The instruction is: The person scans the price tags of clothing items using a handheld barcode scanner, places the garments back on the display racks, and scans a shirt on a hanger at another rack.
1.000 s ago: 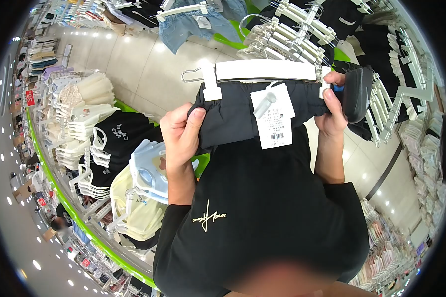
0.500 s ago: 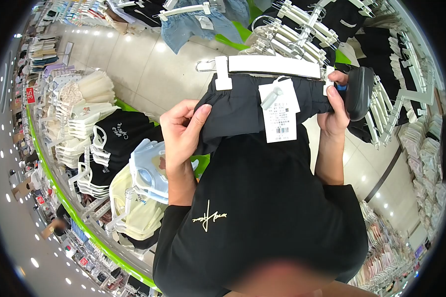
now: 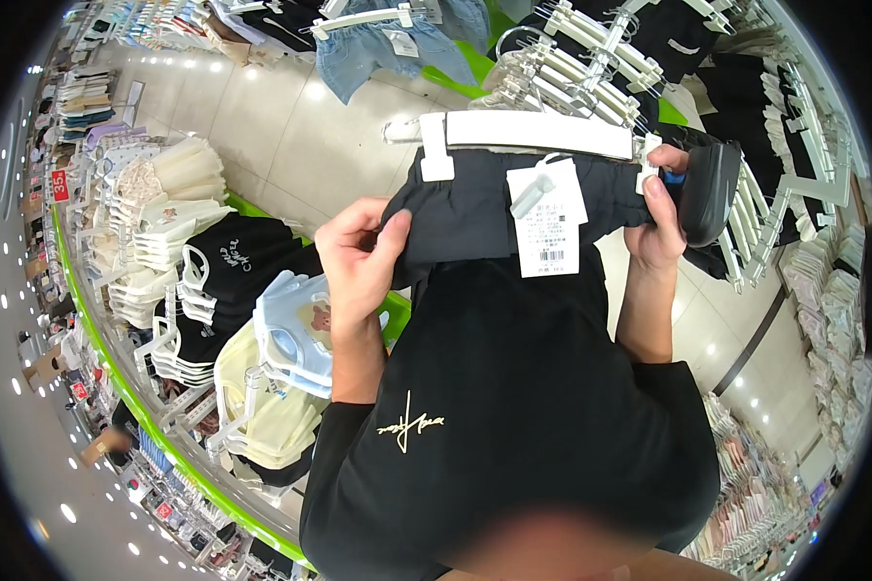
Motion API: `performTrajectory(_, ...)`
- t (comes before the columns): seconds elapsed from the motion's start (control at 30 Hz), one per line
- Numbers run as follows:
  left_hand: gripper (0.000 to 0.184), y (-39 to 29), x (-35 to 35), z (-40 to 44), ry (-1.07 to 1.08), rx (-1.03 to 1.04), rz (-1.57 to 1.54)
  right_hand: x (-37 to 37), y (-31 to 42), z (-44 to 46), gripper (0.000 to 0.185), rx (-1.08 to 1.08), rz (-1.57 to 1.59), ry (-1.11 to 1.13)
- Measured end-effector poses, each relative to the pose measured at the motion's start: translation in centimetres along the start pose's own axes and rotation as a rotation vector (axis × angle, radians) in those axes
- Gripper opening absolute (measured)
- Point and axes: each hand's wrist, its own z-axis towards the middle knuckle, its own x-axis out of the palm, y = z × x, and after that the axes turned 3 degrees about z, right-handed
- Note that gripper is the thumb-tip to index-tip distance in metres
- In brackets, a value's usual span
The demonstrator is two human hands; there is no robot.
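Note:
A pair of black shorts (image 3: pixel 460 218) with a gathered waistband hangs from a white clip hanger (image 3: pixel 533 132) in front of my chest. My left hand (image 3: pixel 357 254) is closed on the left edge of the shorts, thumb on top. At the other end, my right hand (image 3: pixel 657 218) pinches the waistband by the hanger's right clip (image 3: pixel 649 165). White paper tags (image 3: pixel 549 232) with print and a barcode lie over the shorts' front. A black rounded device (image 3: pixel 709 194) sits just beyond my right fingers; how it is attached is hidden.
Denim shorts (image 3: pixel 378 56) and many white hangers (image 3: pixel 576 77) fill the rack ahead. To the left, a curved green-edged display (image 3: pixel 116 382) holds white skirts (image 3: pixel 179 174), black tops (image 3: pixel 242 257) and light blue garments (image 3: pixel 295 315). More clothes (image 3: pixel 828 310) line the right side.
My left hand has shifted slightly along the shorts' edge. The hanger's right end and my right hand have moved a little to the right.

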Motion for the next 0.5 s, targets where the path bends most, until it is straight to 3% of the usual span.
performTrajectory(0.5, 0.013, 0.2, 0.5, -0.2, -0.040, -0.028, -0.029, -0.5, -0.3, -0.1, 0.040, -0.001, 0.004, -0.044)
